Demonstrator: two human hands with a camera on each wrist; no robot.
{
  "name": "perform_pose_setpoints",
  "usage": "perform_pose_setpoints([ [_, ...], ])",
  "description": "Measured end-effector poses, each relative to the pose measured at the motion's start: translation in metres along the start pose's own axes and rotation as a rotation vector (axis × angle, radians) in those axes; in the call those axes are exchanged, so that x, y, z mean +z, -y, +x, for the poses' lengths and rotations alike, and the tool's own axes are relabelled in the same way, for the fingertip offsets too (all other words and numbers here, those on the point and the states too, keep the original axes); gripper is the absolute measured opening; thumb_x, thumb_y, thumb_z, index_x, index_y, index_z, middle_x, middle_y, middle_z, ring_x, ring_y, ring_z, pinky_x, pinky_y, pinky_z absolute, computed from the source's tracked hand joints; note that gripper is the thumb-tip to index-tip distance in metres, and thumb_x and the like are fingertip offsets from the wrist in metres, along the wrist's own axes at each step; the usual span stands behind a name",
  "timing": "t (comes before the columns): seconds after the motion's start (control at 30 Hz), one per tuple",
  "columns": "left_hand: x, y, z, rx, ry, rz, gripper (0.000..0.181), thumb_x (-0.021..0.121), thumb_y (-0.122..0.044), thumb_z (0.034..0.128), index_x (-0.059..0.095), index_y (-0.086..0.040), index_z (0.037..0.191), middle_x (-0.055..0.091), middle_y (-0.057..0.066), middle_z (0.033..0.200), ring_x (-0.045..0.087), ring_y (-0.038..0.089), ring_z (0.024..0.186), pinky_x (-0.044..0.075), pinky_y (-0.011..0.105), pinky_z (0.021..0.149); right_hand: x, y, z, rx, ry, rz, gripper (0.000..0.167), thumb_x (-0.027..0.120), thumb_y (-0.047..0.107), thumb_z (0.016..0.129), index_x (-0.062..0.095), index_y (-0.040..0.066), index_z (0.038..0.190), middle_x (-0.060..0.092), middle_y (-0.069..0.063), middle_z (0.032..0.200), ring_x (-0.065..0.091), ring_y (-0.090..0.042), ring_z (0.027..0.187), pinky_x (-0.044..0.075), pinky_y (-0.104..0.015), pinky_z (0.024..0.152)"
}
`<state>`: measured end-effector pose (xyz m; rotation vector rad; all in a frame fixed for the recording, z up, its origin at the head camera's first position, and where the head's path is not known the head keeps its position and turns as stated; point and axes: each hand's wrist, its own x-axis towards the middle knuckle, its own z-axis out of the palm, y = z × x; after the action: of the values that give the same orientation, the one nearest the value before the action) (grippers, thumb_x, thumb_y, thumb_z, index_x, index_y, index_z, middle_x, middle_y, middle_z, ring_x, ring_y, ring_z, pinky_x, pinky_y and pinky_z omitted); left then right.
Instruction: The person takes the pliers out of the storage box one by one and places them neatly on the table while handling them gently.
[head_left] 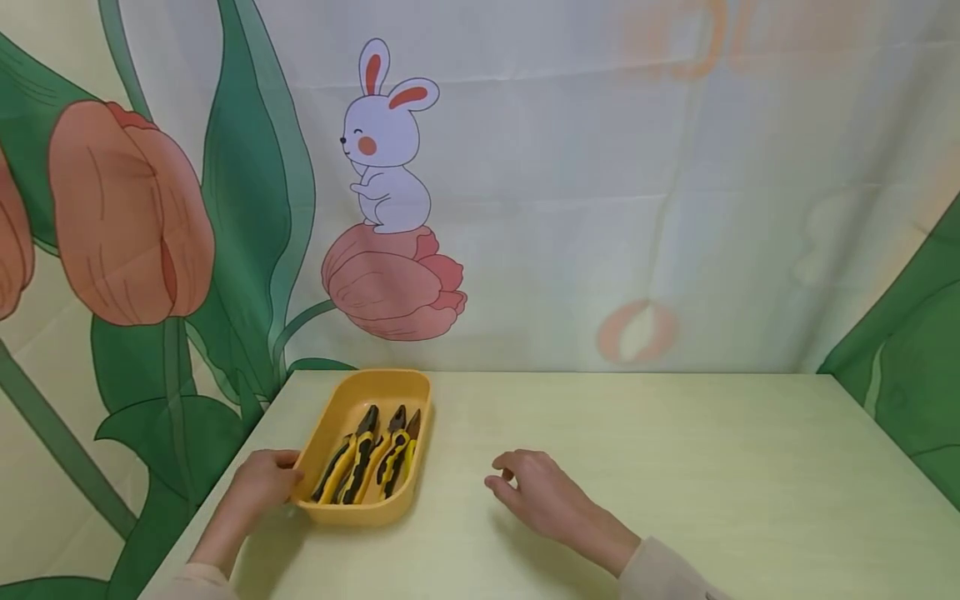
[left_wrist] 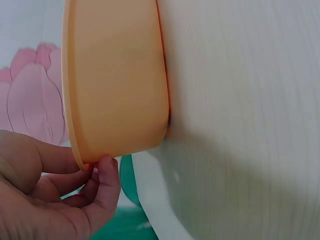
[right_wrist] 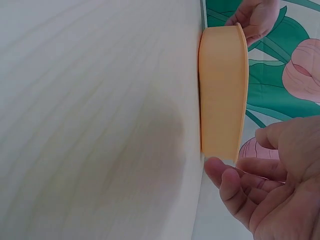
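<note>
A yellow-orange plastic tray [head_left: 360, 515] stands at the left of the table. Several pliers [head_left: 362, 454] with yellow and black handles lie in it, their dark jaws pointing to the far end. With thumb and fingers my left hand [head_left: 264, 482] pinches the tray's left rim near its front corner. The left wrist view shows these fingers [left_wrist: 107, 187] curled at the rim. My right hand [head_left: 542, 493] hovers above the table to the right of the tray, apart from it, fingers loosely bent and holding nothing; the right wrist view shows its palm [right_wrist: 295, 200] side.
The pale table [head_left: 675, 467] extends to the right of the tray. Behind it hangs a cloth backdrop [head_left: 540, 208] printed with tulips and a white rabbit. The table's left edge runs close by my left hand.
</note>
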<state>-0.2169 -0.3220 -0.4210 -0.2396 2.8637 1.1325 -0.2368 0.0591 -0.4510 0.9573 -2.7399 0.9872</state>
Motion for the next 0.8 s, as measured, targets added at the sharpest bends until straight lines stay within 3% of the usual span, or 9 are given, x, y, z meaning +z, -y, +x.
perform_pose_setpoints([
  [0.1,0.01,-0.009,-0.001,-0.014,0.026,-0.073,0.04,0.055,0.003,0.0976,0.053,0.021,0.132,0.064,0.034,0.119,0.066,0.029,0.093,0.06,0.035,0.072,-0.002,0.0,-0.003,0.007,-0.012,-0.003,0.029,0.067,0.02,0.102,0.072,-0.006,0.114,0.073,-0.008,0.098,0.067,-0.016,0.084,0.058,-0.029,0.072],
  [0.33,0.026,-0.029,-0.006,-0.001,0.028,-0.111,0.038,0.058,0.004,0.0953,0.056,0.021,0.13,0.065,0.032,0.118,0.066,0.026,0.092,0.061,0.034,0.072,-0.004,-0.002,-0.008,0.027,-0.026,0.005,0.028,0.067,0.02,0.102,0.072,-0.005,0.114,0.072,-0.005,0.091,0.065,-0.01,0.074,0.058,-0.03,0.07],
  [0.53,0.039,-0.044,-0.011,0.0,0.037,-0.162,0.033,0.062,0.006,0.0933,0.061,0.019,0.124,0.069,0.024,0.108,0.065,0.021,0.084,0.058,0.03,0.068,-0.004,-0.001,-0.011,0.034,-0.034,0.031,0.028,0.066,0.02,0.103,0.071,-0.005,0.113,0.074,-0.003,0.085,0.065,-0.008,0.07,0.057,-0.028,0.066],
  [0.8,0.059,-0.064,-0.02,-0.031,0.073,-0.27,0.029,0.068,0.007,0.0914,0.062,0.017,0.119,0.064,0.015,0.096,0.065,0.019,0.081,0.062,0.032,0.071,-0.007,-0.001,-0.015,0.099,-0.038,0.101,0.027,0.064,0.025,0.104,0.074,-0.001,0.107,0.072,-0.002,0.079,0.058,-0.003,0.058,0.052,-0.024,0.056],
])
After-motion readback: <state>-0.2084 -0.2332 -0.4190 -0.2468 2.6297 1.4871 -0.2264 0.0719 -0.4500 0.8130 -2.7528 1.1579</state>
